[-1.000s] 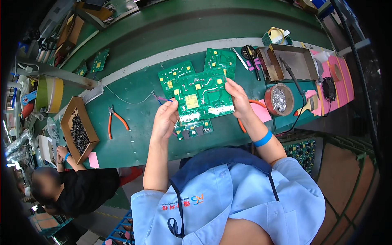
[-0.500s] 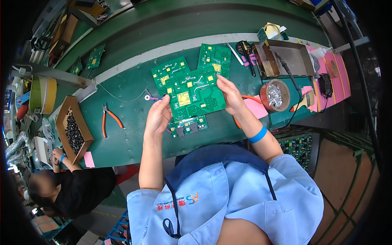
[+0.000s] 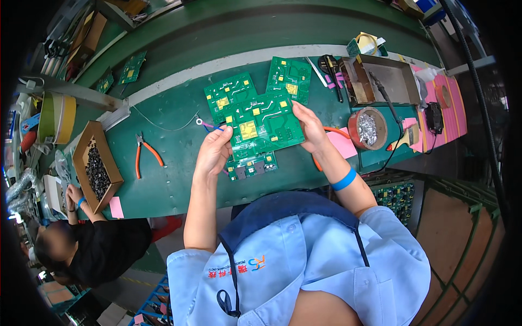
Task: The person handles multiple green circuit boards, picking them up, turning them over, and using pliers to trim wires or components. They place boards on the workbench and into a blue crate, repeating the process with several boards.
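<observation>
A green circuit board (image 3: 266, 122) with yellow patches is held up over the bench between my two hands. My left hand (image 3: 216, 149) grips its left edge, thumb on top. My right hand (image 3: 310, 127) closes on its right edge; a blue band (image 3: 344, 179) circles that wrist. Behind the held board lie a second green board (image 3: 231, 92) and a third board (image 3: 289, 76). Just below it, nearer me, another board with dark parts (image 3: 254, 167) shows, partly covered. Blue and purple wires with a white ring end (image 3: 199, 121) stick out beside my left fingers.
Orange-handled cutters (image 3: 147, 155) and a carton of small black parts (image 3: 97, 171) are at left, where another person (image 3: 103, 244) sits. At right stand a round tub of metal bits (image 3: 367, 129), a soldering iron (image 3: 380, 87), a brush (image 3: 403, 138) and an open metal box (image 3: 394, 79).
My hands and the held board stay nearly in place. The whole view has shifted slightly; my grip looks the same.
</observation>
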A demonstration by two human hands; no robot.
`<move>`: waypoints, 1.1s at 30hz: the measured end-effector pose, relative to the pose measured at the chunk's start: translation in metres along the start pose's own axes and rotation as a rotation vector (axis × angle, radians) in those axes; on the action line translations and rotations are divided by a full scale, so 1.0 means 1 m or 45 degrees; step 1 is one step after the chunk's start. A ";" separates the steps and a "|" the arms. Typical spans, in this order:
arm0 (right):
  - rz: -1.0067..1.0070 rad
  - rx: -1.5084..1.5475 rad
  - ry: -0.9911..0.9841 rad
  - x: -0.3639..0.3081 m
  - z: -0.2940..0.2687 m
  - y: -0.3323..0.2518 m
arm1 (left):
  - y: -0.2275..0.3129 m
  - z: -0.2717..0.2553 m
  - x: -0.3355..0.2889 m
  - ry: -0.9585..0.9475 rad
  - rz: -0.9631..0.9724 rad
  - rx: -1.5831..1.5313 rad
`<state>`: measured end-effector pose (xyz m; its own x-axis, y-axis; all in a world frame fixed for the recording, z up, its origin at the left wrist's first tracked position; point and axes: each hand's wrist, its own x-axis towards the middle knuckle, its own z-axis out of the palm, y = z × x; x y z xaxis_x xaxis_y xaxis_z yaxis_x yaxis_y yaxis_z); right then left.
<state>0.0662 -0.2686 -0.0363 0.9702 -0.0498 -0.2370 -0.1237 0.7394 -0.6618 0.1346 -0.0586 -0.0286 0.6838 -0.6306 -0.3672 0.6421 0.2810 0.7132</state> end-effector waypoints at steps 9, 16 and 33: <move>0.010 0.000 -0.012 0.002 -0.004 0.003 | 0.001 -0.001 -0.001 -0.019 0.001 0.001; 0.020 -0.004 -0.019 0.001 -0.003 0.004 | 0.001 0.000 -0.003 -0.009 -0.003 0.004; -0.421 -2.623 0.472 -0.074 -0.080 0.004 | 0.006 -0.010 -0.011 0.059 0.189 0.026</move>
<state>-0.0231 -0.3160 -0.0784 0.9547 -0.2805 0.0997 -0.2444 -0.9297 -0.2756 0.1342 -0.0425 -0.0266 0.7860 -0.5493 -0.2836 0.5261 0.3534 0.7735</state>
